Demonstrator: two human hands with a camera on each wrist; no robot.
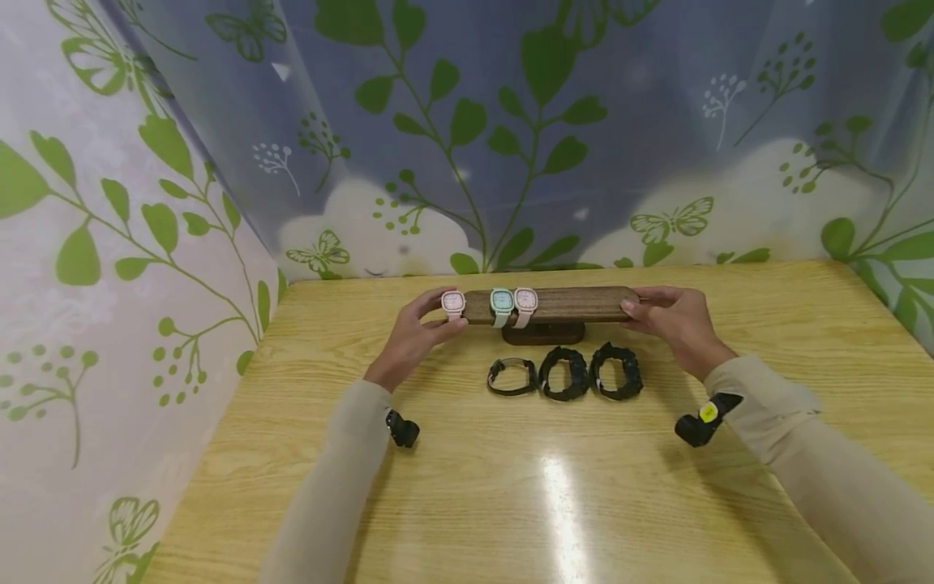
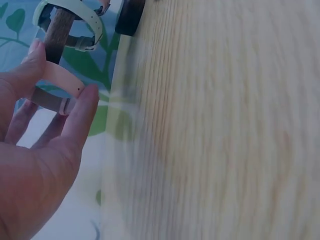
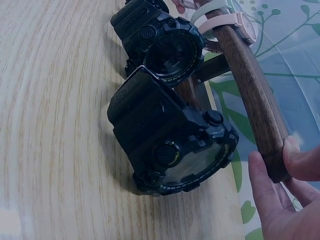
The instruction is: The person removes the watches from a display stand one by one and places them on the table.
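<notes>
The left hand [image 1: 409, 338] pinches a pink watch [image 1: 453, 302] at the wooden stand [image 1: 584, 304]'s left end, the right hand [image 1: 680, 322] grips its right; a mint watch [image 1: 501, 302] and another pink watch [image 1: 525, 300] are already on, three black watches [image 1: 578, 376] seemingly left on the worktop [image 1: 452, 495]

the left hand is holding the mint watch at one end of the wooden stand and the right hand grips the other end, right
Not quite: the left hand holds a pink watch, as the left wrist view shows; the mint watch sits further along the wooden stand. The right hand does grip the other end.
</notes>
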